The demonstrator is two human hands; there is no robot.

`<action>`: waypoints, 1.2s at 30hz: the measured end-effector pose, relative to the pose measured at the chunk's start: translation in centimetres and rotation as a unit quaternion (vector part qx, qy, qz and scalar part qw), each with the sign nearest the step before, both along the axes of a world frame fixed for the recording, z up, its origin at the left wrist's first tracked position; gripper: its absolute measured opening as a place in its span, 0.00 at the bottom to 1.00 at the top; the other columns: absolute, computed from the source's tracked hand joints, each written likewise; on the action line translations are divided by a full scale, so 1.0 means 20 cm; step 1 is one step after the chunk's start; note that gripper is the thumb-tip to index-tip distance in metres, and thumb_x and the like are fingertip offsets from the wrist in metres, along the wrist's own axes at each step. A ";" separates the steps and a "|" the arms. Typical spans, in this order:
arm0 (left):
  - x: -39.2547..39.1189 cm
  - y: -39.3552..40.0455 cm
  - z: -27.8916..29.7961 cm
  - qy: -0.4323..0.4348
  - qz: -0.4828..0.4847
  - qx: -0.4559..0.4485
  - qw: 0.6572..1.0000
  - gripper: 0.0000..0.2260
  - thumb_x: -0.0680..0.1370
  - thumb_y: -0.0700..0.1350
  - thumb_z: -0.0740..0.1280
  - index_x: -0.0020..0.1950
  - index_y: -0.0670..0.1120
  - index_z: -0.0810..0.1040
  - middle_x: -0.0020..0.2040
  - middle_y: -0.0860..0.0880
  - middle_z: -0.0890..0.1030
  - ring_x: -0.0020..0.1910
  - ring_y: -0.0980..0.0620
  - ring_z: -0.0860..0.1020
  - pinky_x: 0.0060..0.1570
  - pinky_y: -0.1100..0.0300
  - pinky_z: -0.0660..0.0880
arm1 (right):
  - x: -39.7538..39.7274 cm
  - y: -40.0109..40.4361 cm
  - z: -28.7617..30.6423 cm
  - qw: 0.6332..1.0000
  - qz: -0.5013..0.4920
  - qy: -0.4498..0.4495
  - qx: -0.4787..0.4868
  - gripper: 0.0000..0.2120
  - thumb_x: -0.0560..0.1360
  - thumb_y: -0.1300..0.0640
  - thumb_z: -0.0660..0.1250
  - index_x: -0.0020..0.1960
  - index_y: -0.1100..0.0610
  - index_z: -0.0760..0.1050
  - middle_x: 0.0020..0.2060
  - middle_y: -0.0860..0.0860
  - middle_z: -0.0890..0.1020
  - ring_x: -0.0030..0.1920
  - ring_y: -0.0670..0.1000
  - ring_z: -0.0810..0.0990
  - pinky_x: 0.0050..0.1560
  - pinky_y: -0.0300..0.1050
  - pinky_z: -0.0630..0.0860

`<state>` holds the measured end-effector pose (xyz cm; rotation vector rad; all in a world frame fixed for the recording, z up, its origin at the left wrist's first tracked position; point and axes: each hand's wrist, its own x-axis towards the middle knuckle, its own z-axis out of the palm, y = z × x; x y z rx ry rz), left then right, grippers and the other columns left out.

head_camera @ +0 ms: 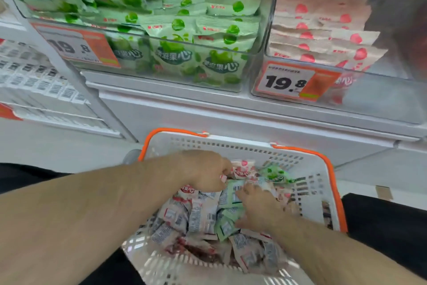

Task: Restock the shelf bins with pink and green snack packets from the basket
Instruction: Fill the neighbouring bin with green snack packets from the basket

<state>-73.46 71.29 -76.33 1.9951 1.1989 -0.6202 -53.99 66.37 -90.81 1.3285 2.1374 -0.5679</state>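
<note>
A white basket point(318, 194) with orange handles sits low in the middle, holding several pink packets point(201, 215) and green packets point(227, 224). My left hand point(205, 172) is inside it, fingers curled round pink packets point(242, 170) at the far side. My right hand point(258, 208) lies on the pile with spread fingers touching a green packet point(234, 190). On the shelf above stand a clear bin of green packets point(184, 37) and, to its right, a clear bin of pink packets point(323, 42).
Orange price tags reading 19.8 hang on both bin fronts point(293, 81). A white shelf ledge point(208, 109) runs under the bins. Another rack with white boxed goods point(41, 77) stands at the left. Dark trouser legs flank the basket.
</note>
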 end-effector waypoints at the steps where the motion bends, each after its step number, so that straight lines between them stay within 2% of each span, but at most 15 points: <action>1: 0.00 0.01 -0.01 0.005 0.003 -0.005 1.000 0.21 0.81 0.49 0.61 0.74 0.50 0.65 0.69 0.48 0.72 0.64 0.46 0.73 0.63 0.49 0.72 | -0.02 -0.02 -0.05 1.000 -0.005 -0.012 0.003 0.44 0.66 0.32 0.69 0.74 0.50 0.58 0.69 0.55 0.64 0.65 0.59 0.69 0.59 0.57 0.71; 4: 0.00 0.04 -0.03 0.010 0.014 -0.019 1.000 0.20 0.81 0.49 0.61 0.73 0.49 0.65 0.68 0.47 0.72 0.63 0.46 0.73 0.63 0.49 0.72 | -0.07 -0.04 -0.14 0.999 0.005 -0.050 0.007 0.54 0.63 0.30 0.72 0.77 0.50 0.49 0.75 0.57 0.54 0.67 0.63 0.67 0.57 0.60 0.70; 6: 0.00 0.05 -0.04 0.006 0.020 -0.024 1.000 0.20 0.81 0.48 0.61 0.73 0.49 0.65 0.68 0.47 0.72 0.63 0.46 0.73 0.62 0.49 0.72 | -0.09 -0.05 -0.19 0.997 0.029 -0.066 0.017 0.54 0.62 0.32 0.74 0.76 0.52 0.51 0.75 0.61 0.54 0.64 0.65 0.69 0.54 0.60 0.73; 9: 0.00 0.06 -0.05 0.008 0.024 -0.026 0.999 0.20 0.81 0.49 0.61 0.73 0.50 0.65 0.69 0.48 0.72 0.64 0.46 0.73 0.62 0.50 0.72 | -0.14 -0.08 -0.21 0.992 0.113 -0.049 0.040 0.42 0.65 0.46 0.79 0.72 0.59 0.66 0.69 0.73 0.63 0.54 0.71 0.76 0.45 0.62 0.77; 11: -0.01 0.06 -0.06 0.010 0.026 -0.029 0.999 0.21 0.81 0.49 0.61 0.73 0.50 0.65 0.69 0.48 0.71 0.64 0.46 0.72 0.62 0.50 0.72 | -0.16 -0.11 -0.22 0.988 0.146 -0.054 0.023 0.30 0.78 0.58 0.65 0.76 0.62 0.58 0.72 0.75 0.54 0.61 0.71 0.72 0.51 0.62 0.77; 13: -0.02 0.05 -0.06 0.011 0.029 -0.030 0.999 0.20 0.81 0.49 0.60 0.73 0.50 0.65 0.70 0.48 0.71 0.65 0.46 0.72 0.63 0.51 0.71 | -0.15 -0.10 -0.20 0.985 0.153 -0.077 -0.014 0.26 0.80 0.63 0.58 0.76 0.63 0.55 0.74 0.73 0.51 0.64 0.69 0.70 0.54 0.61 0.76; 16: -0.03 0.05 -0.05 0.011 0.039 -0.031 0.999 0.20 0.81 0.49 0.60 0.73 0.50 0.65 0.71 0.49 0.71 0.66 0.47 0.71 0.62 0.54 0.70 | -0.13 -0.03 -0.14 0.994 0.097 -0.041 -0.009 0.22 0.76 0.67 0.60 0.70 0.61 0.67 0.69 0.67 0.66 0.60 0.64 0.74 0.53 0.56 0.76; 19: -0.07 0.06 -0.03 0.015 0.046 -0.037 0.998 0.21 0.81 0.49 0.61 0.73 0.50 0.65 0.69 0.49 0.72 0.64 0.48 0.73 0.60 0.55 0.71 | -0.10 0.08 -0.04 0.996 -0.045 0.074 -0.035 0.22 0.72 0.70 0.60 0.63 0.56 0.76 0.58 0.58 0.78 0.57 0.59 0.78 0.52 0.48 0.75; 22: -0.10 0.07 -0.01 0.015 0.057 -0.025 0.998 0.24 0.80 0.51 0.63 0.74 0.48 0.63 0.69 0.48 0.72 0.63 0.48 0.73 0.56 0.57 0.70 | -0.05 0.21 0.16 0.946 -0.235 0.189 -0.116 0.21 0.75 0.68 0.61 0.67 0.56 0.76 0.62 0.59 0.79 0.54 0.57 0.81 0.55 0.50 0.79; 25: -0.14 0.07 0.00 0.018 0.075 -0.017 0.997 0.38 0.75 0.58 0.69 0.78 0.47 0.56 0.76 0.48 0.64 0.69 0.46 0.69 0.64 0.54 0.70 | -0.02 0.28 0.41 0.884 -0.331 0.291 -0.153 0.12 0.78 0.62 0.67 0.60 0.54 0.81 0.56 0.53 0.83 0.53 0.52 0.82 0.59 0.50 0.78; 28: -0.18 0.06 0.03 -0.062 0.118 -0.037 0.990 0.48 0.70 0.59 0.75 0.80 0.47 0.51 0.79 0.50 0.57 0.75 0.48 0.61 0.71 0.52 0.64 | -0.03 0.29 0.66 0.803 -0.405 0.376 -0.223 0.07 0.79 0.64 0.65 0.54 0.56 0.79 0.47 0.54 0.83 0.46 0.52 0.81 0.45 0.42 0.79; 30: -0.18 0.05 0.07 -0.145 0.159 -0.064 0.974 0.45 0.69 0.55 0.78 0.78 0.48 0.56 0.76 0.53 0.63 0.73 0.51 0.65 0.68 0.56 0.67 | -0.03 0.30 0.77 0.742 -0.441 0.430 -0.263 0.10 0.76 0.67 0.66 0.56 0.60 0.79 0.50 0.59 0.84 0.49 0.57 0.83 0.52 0.51 0.79; 32: -0.16 0.03 0.14 -0.228 0.211 -0.129 0.942 0.33 0.71 0.49 0.77 0.72 0.49 0.67 0.67 0.57 0.73 0.66 0.54 0.72 0.60 0.61 0.71 | -0.05 0.31 0.84 0.708 -0.462 0.459 -0.275 0.14 0.73 0.64 0.66 0.58 0.61 0.78 0.55 0.62 0.83 0.55 0.61 0.82 0.61 0.59 0.75; 35: -0.13 0.01 0.20 -0.352 0.306 -0.239 0.852 0.22 0.74 0.55 0.71 0.66 0.52 0.75 0.62 0.52 0.81 0.63 0.48 0.78 0.64 0.51 0.73 | -0.08 0.30 0.91 0.708 -0.471 0.469 -0.237 0.11 0.78 0.61 0.64 0.59 0.60 0.79 0.55 0.59 0.84 0.58 0.61 0.81 0.65 0.60 0.73; 36: -0.12 0.00 0.22 -0.378 0.338 -0.255 0.823 0.19 0.76 0.56 0.69 0.65 0.51 0.76 0.61 0.50 0.81 0.62 0.48 0.78 0.63 0.51 0.74 | -0.10 0.29 0.92 0.709 -0.472 0.480 -0.212 0.10 0.79 0.60 0.65 0.58 0.61 0.79 0.54 0.59 0.84 0.57 0.60 0.82 0.64 0.60 0.74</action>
